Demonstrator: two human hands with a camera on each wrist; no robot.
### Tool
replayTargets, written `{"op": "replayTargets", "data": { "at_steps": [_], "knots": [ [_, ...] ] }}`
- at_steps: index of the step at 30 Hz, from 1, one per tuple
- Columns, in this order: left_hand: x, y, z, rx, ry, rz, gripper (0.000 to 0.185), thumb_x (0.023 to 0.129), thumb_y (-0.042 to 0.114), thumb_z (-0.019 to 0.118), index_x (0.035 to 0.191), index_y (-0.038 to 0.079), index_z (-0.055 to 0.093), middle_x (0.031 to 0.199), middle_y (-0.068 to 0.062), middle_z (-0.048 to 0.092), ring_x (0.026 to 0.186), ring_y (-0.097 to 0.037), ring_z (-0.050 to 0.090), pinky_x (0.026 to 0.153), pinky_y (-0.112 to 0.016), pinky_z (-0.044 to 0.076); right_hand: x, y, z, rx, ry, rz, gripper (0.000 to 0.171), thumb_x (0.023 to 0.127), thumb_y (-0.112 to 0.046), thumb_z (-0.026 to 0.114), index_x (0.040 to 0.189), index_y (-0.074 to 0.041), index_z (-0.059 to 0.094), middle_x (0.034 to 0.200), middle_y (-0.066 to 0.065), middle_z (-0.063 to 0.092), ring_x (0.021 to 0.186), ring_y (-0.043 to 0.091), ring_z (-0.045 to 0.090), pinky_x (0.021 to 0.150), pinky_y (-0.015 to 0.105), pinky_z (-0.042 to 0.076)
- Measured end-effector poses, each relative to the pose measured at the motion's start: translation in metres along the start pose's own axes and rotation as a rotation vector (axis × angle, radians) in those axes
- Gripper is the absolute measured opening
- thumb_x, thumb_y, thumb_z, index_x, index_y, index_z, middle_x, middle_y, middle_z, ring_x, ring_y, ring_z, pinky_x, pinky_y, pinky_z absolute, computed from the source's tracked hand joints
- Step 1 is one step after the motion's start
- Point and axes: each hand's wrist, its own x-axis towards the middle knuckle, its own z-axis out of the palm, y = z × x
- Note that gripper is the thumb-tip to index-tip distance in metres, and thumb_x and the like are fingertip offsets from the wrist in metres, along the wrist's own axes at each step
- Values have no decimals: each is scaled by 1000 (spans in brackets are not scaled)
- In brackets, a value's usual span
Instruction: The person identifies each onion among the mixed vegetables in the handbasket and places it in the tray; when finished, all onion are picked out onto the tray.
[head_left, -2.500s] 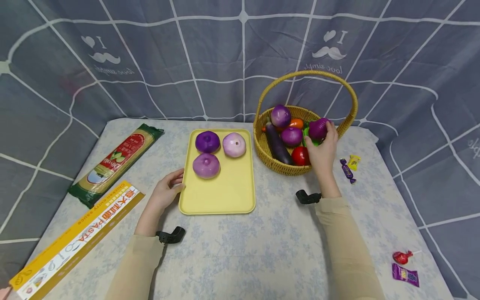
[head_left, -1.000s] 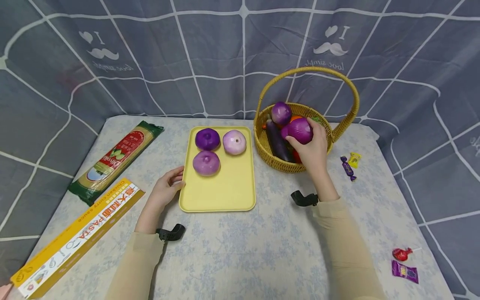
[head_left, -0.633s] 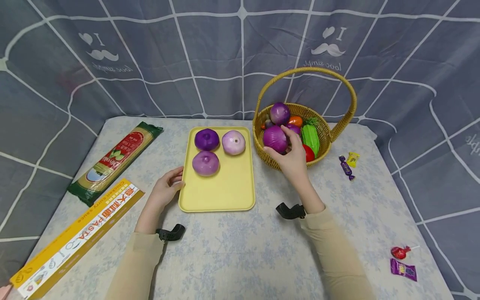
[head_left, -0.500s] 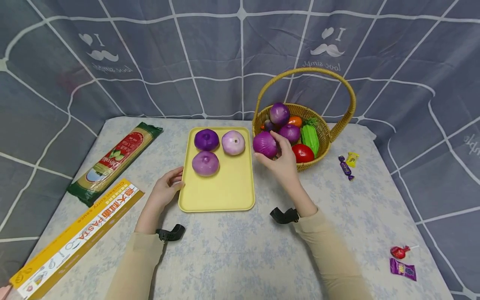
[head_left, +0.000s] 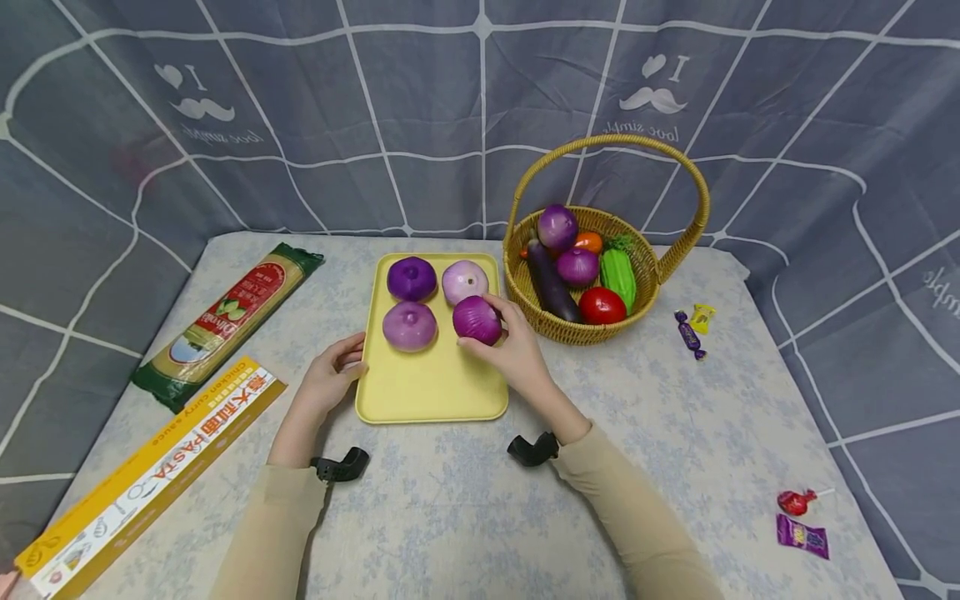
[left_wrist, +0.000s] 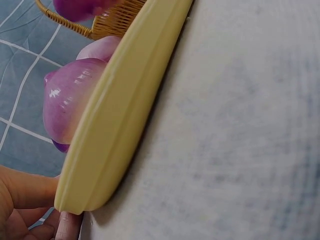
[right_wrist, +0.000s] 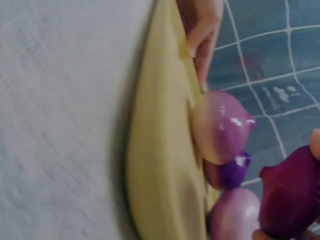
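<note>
onion [head_left: 477,319] sits in the right hand [head_left: 515,354], fingers curled round it from the side, over the right half of the yellow tray [head_left: 420,396]; whether it touches the tray yet, i cannot tell. just left of that hand lie three more onions on the tray: a pale pink one [head_left: 464,280] right behind the held onion, a dark purple one [head_left: 411,278] and a lilac one [head_left: 408,325]. the left hand [head_left: 328,383] rests at the tray's left edge, thumb and fingers loosely pinching the rim (the left wrist view shows fingertips [left_wrist: 67,226] under its corner). to the right of the right hand stands a wicker basket [head_left: 540,312] holding two onions, an eggplant [head_left: 551,281], a tomato [head_left: 602,306] and a green gourd [head_left: 619,275]. left of the left hand lie a pasta bag [head_left: 228,325] and a pasta box [head_left: 146,479]. sweets [head_left: 688,330] lie well right of the basket.
</note>
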Motion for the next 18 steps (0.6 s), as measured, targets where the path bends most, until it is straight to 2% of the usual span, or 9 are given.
{"op": "replayTargets", "data": {
  "at_steps": [7,18],
  "knots": [
    [0,-1,0,6,0,-6,55,100,3,50,153,6,34,144,-21,48,131,-33,46,98,-24,46,5,10,16,-88,-35,27,75,77,-28,85,141,-10,52,134,14,55,123,29,53,105,45,46],
    [0,-1,0,2,-1,25,55,99,2,51,152,4,36,142,-23,48,130,-34,47,83,-6,42,11,18,24,-104,-74,79,76,80,-29,83,145,-11,48,144,14,50,132,31,49,110,47,41]
  ]
}}
